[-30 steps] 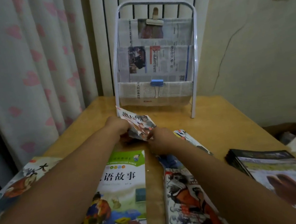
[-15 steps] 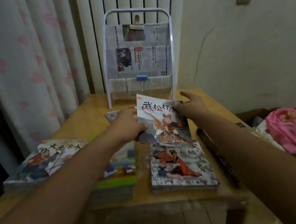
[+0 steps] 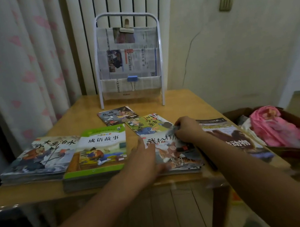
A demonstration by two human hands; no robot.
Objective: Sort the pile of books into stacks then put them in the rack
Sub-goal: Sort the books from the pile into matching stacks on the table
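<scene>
Curling over the top right corner of the tiger book [image 3: 171, 154], the right fingers [image 3: 180, 127] pinched its cover, though blur hid exactly how. The left hand [image 3: 143, 159] lay flat with straight fingers on the book's left edge, covering part of the title. That book topped a stack at the front of the tabletop [image 3: 80, 111]; the right hand [image 3: 187, 131] and forearm hid its right edge. Beside it on the left sat the green book [image 3: 98, 150] on a thick stack, then the grey book [image 3: 40, 156]. Two thin books [image 3: 118, 115] lay farther back, loose. An animal book [image 3: 230, 137] on the right was partly hidden by the arm. The rack [image 3: 128, 59] stood behind, lined with newspaper.
</scene>
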